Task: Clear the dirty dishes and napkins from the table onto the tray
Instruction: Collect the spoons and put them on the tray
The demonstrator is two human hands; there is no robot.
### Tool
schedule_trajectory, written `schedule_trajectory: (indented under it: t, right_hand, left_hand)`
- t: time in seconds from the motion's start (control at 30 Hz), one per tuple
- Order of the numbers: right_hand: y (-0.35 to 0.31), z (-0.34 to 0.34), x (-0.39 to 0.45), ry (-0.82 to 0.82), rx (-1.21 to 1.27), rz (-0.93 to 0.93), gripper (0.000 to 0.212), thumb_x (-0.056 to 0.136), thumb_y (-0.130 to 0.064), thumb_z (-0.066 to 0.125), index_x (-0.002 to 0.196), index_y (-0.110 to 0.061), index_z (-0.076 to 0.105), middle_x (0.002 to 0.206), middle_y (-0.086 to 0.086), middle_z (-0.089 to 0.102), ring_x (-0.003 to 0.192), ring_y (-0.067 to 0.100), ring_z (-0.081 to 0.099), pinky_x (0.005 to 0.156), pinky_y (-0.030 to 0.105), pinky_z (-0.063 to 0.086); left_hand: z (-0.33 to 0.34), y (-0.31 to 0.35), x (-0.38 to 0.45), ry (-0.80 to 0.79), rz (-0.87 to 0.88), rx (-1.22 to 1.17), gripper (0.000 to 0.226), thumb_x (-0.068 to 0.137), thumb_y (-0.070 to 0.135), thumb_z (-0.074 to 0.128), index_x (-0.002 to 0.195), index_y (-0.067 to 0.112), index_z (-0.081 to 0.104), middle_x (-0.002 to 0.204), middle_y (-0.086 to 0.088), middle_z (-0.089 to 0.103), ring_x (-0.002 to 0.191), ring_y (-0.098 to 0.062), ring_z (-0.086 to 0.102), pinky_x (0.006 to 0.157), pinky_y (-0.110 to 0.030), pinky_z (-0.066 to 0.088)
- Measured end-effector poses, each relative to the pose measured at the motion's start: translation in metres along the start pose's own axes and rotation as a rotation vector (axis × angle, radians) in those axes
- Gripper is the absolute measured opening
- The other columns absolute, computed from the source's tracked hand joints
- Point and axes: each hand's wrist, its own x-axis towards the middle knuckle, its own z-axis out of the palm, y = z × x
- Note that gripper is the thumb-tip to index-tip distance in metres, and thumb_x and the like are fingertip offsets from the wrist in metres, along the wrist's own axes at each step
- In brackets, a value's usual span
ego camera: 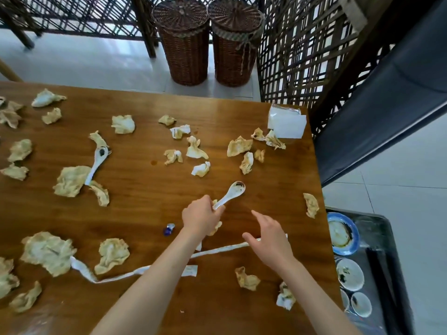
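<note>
Gripping spoon handle, left hand.

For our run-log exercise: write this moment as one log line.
left hand: grips spoon | right hand: open above table | tray: holds dishes | napkins: scattered

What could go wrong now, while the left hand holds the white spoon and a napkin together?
1. The left hand grips the spoon only by its handle end, with a crumpled napkin under the same fingers; either might slip on the way to the tray.
2. The spoon's bowl looks soiled, so residue may drip on the table.
3. The tray already holds a blue-rimmed plate and small bowls; a dropped spoon could knock them.
</note>
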Motion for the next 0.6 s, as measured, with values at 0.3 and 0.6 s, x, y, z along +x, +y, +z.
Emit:
schedule_trajectory:
  t: [0.3, 0.6]
  right_hand:
    - [0.001, -0.004, 0.008, 0.008, 0.04, -0.002, 0.053, 0.09, -0.038, 0.058, 0.139, -0.026, 0.04, 0.14, -0.004, 0.046, 0.131, 0.015, 0.039, 0.102, 0.029, 0.039]
    - [-0.054, 0.01, 0.025, -0.029, 0.06, -0.094, 0.047, 0.089, -0.033, 0.059, 0.134, -0.026, 0.046, 0.133, -0.004, 0.053, 0.124, 0.014, 0.047, 0.094, 0.028, 0.046]
  left_hand:
    - [-0.004, -0.002, 0.009, -0.073, -0.018, -0.12, 0.036, 0.101, 0.034, 0.031, 0.075, 0.02, 0.052, 0.079, -0.001, 0.059, 0.074, -0.018, 0.054, 0.073, -0.036, 0.042]
    - [-0.045, -0.09, -0.017, 0.041, -0.195, -0.676, 0.038, 0.099, 0.027, 0.036, 0.072, 0.016, 0.059, 0.062, 0.0, 0.05, 0.058, -0.013, 0.044, 0.051, -0.025, 0.035]
